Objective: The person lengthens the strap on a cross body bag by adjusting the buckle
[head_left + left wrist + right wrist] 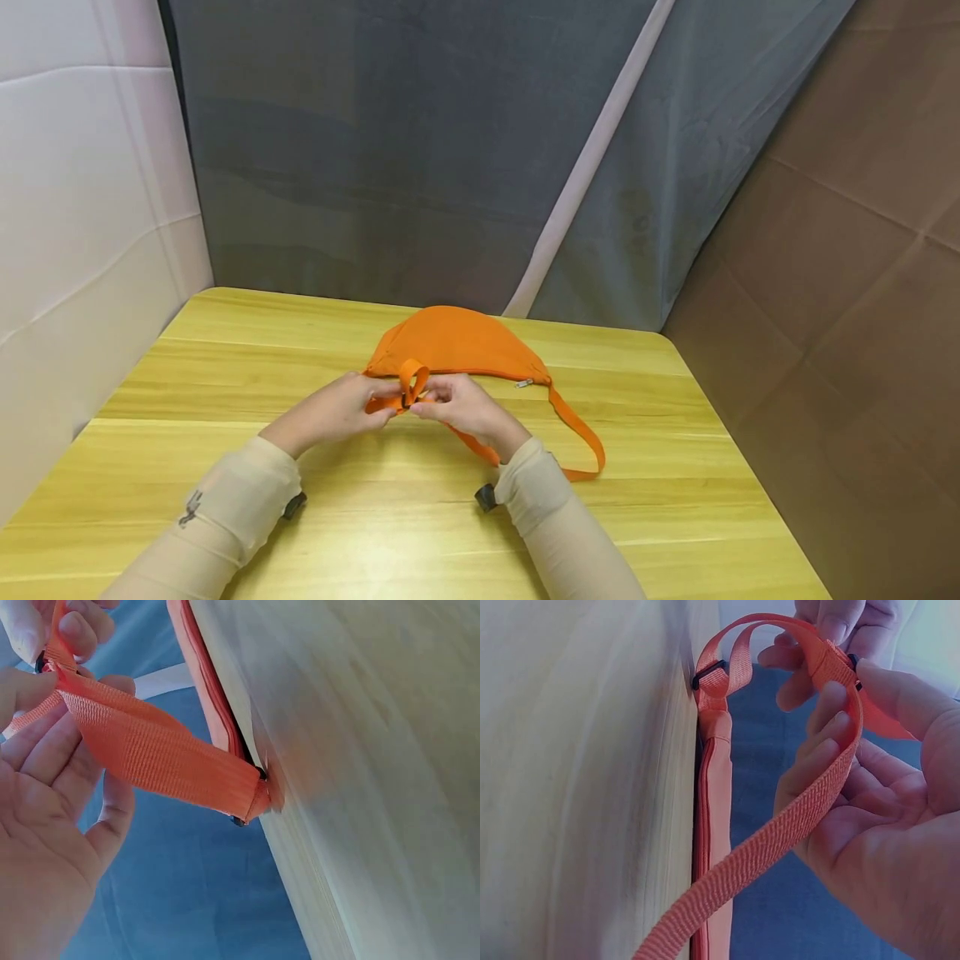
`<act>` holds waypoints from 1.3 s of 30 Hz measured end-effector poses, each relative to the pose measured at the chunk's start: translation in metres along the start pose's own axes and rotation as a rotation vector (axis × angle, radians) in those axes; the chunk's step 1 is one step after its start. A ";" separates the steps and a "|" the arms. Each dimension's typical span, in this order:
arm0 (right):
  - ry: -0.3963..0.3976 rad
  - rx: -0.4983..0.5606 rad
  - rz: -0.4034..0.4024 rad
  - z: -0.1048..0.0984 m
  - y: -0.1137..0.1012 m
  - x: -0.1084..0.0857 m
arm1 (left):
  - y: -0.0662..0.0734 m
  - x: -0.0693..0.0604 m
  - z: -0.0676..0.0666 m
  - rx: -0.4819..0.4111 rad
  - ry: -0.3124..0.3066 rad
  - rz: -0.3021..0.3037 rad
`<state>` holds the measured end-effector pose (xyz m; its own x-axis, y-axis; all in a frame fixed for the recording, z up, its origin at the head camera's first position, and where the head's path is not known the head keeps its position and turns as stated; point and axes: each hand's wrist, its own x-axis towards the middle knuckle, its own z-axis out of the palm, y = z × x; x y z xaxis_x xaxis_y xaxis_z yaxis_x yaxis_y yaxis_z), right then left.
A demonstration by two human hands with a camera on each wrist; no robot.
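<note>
An orange waist bag (457, 342) lies on the table, its curved side away from me and its zipper edge facing me. Its orange webbing strap (157, 750) is raised in front of it, with a small loop (414, 372) standing up between the hands. My left hand (337, 408) pinches the strap left of a black slider buckle (406, 402). From the other side, my right hand (472, 408) pinches the strap at that slider, thumb against it in the right wrist view. Another black adjuster (709, 673) sits near the bag's end.
The wooden table (390, 517) carries the bag near its far edge. A free run of strap (588, 433) loops down to the right of the bag, near a metal zipper pull (523, 383). Grey (375, 150), white (90, 208) and brown (840, 292) cloth walls surround the table.
</note>
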<state>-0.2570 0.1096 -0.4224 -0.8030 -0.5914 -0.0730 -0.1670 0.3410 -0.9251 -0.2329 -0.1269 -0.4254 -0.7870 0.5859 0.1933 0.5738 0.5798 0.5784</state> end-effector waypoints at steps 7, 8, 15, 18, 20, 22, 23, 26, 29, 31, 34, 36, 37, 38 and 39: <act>0.008 -0.048 0.002 0.000 -0.002 -0.001 | 0.001 0.000 0.001 0.004 0.017 -0.019; 0.010 -0.050 0.004 0.000 -0.003 -0.002 | 0.002 -0.001 0.001 0.003 0.018 -0.026; 0.017 -0.044 0.008 -0.001 0.000 -0.002 | 0.005 -0.002 0.000 0.000 0.009 -0.061; 0.016 -0.034 0.002 -0.002 0.001 -0.003 | 0.005 -0.002 -0.001 0.004 0.002 -0.070; 0.015 -0.035 -0.001 -0.003 0.001 -0.003 | 0.005 -0.002 -0.001 0.012 -0.001 -0.069; 0.014 -0.053 0.001 -0.004 0.002 -0.003 | 0.005 -0.002 -0.001 0.018 -0.004 -0.062; 0.013 -0.064 0.001 -0.005 0.002 -0.003 | 0.005 -0.002 -0.001 0.023 -0.004 -0.057; 0.007 -0.079 0.001 -0.006 0.001 -0.003 | 0.005 -0.002 -0.001 0.029 -0.004 -0.051; 0.003 -0.084 -0.003 -0.006 0.001 -0.004 | 0.005 -0.002 -0.001 0.030 -0.001 -0.050; 0.001 -0.081 -0.008 -0.007 0.001 -0.004 | 0.005 -0.002 -0.001 0.029 0.001 -0.051; 0.001 -0.078 -0.012 -0.006 0.001 -0.004 | 0.005 -0.002 -0.001 0.028 0.002 -0.053; 0.002 -0.077 -0.013 -0.006 0.001 -0.004 | 0.006 -0.002 -0.001 0.030 0.002 -0.053; 0.002 -0.078 -0.014 -0.006 0.001 -0.004 | 0.006 -0.003 -0.001 0.032 0.002 -0.053; 0.004 -0.080 -0.015 -0.006 0.001 -0.005 | 0.006 -0.003 -0.001 0.034 0.002 -0.053; 0.005 -0.081 -0.015 -0.006 0.001 -0.005 | 0.006 -0.003 -0.001 0.033 0.002 -0.054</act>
<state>-0.2572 0.1174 -0.4207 -0.8030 -0.5932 -0.0573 -0.2248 0.3906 -0.8927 -0.2275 -0.1257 -0.4216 -0.8173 0.5525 0.1639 0.5378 0.6290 0.5614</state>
